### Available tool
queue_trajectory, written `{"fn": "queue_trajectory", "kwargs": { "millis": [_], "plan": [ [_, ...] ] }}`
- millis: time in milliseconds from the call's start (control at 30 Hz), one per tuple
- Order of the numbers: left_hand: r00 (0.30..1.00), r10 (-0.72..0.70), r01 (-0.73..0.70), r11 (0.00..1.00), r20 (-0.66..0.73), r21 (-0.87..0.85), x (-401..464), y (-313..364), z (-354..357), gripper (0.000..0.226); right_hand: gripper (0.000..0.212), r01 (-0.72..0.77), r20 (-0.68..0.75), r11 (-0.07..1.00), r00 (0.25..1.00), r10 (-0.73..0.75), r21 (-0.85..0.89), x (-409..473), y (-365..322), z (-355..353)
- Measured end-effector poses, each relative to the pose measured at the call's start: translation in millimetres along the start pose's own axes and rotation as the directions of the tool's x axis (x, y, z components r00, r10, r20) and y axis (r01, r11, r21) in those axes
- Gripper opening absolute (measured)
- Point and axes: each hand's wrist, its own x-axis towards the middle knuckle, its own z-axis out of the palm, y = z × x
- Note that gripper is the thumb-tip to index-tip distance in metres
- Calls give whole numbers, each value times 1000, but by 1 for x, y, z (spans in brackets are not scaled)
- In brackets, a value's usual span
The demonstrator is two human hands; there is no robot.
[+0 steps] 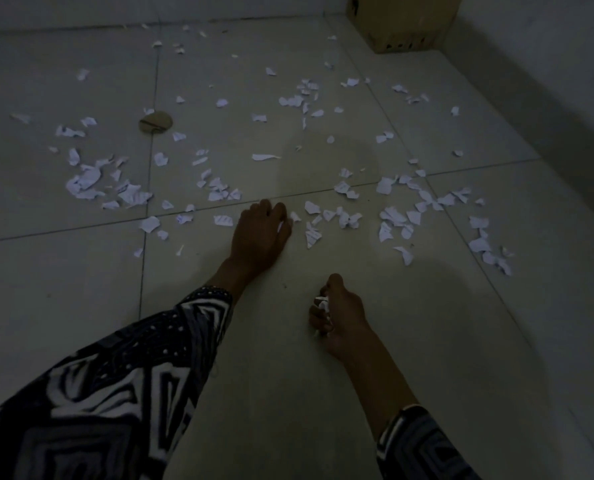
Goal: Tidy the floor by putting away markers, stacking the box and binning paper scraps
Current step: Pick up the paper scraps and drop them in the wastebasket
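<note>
Fingers (318,315) of the right hand (340,317) curl round scraps (323,303) (white, crumpled).

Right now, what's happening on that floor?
A person is picking torn paper scraps off the tiled floor by hand. The right hand holds a wad of scraps in curled fingers. The left hand reaches forward, fingers curled over a scrap near the tile joint. Most scraps are still scattered ahead and to both sides. A cardboard box stands in the far corner, and a round cardboard piece lies far left. No bin or markers in view.
</note>
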Motion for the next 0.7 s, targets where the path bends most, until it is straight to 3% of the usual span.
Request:
{"fn": "queue_trajectory", "kwargs": {
  "millis": [400,567,700],
  "plan": [
    [997,20,0,965,-71,263,-15,13,-9,38,36,-4,-5,1000,1000,4,4,-4,-2,1],
    [970,90,4,920,-224,391,-15,13,-9,38,36,10,-8,1000,1000,-10,12,-6,-2,1],
    [949,68,63,915,-307,398,-22,16,-10,40,36,26,-7,999,1000,-26,39,-5,-1,2]
  ]
}}
